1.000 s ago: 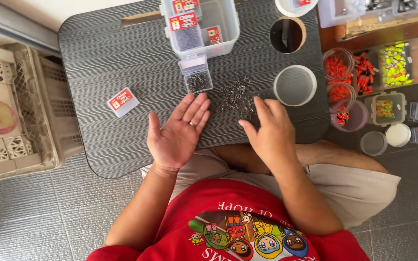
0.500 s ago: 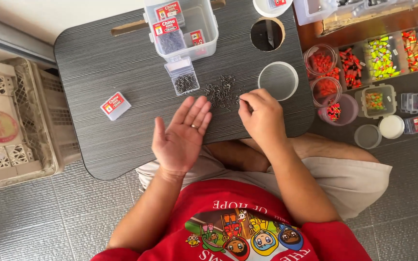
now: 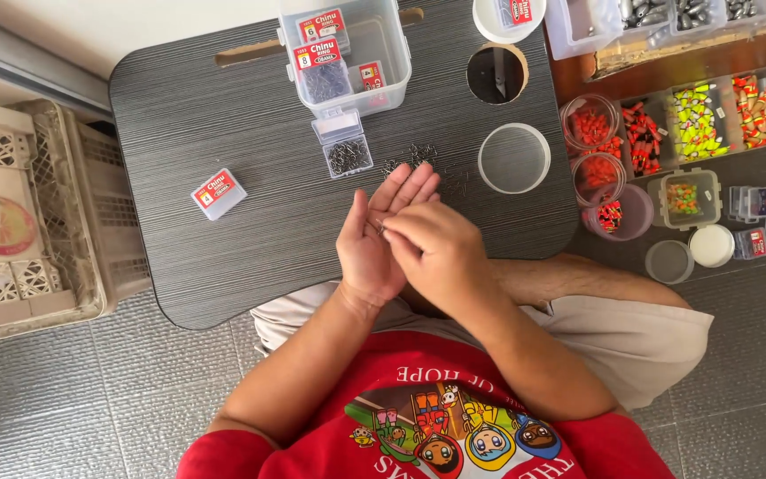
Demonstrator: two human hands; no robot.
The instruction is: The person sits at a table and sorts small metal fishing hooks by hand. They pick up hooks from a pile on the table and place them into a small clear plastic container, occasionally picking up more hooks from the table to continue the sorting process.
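My left hand (image 3: 372,241) lies palm up and open above the dark lap table (image 3: 223,257). My right hand (image 3: 441,253) rests across it, its fingertips pinched on small metal hooks at the left palm. A loose heap of small metal hooks (image 3: 414,158) lies on the table just beyond my fingers. Beside the heap stands a small open clear box (image 3: 346,153) with more hooks in it. Behind that box is a clear tub (image 3: 347,84) holding several red-labelled little boxes.
A small red-labelled box (image 3: 218,192) lies alone at the table's left. A round clear cup (image 3: 513,158) and a round hole (image 3: 496,73) are at the right. Jars and trays of coloured floats (image 3: 693,120) stand on the floor, right. A beige crate (image 3: 55,222) stands left.
My right hand left the heap of hooks and came back over my left palm, fingertips pinched. The left hand stayed palm up and drew nearer.
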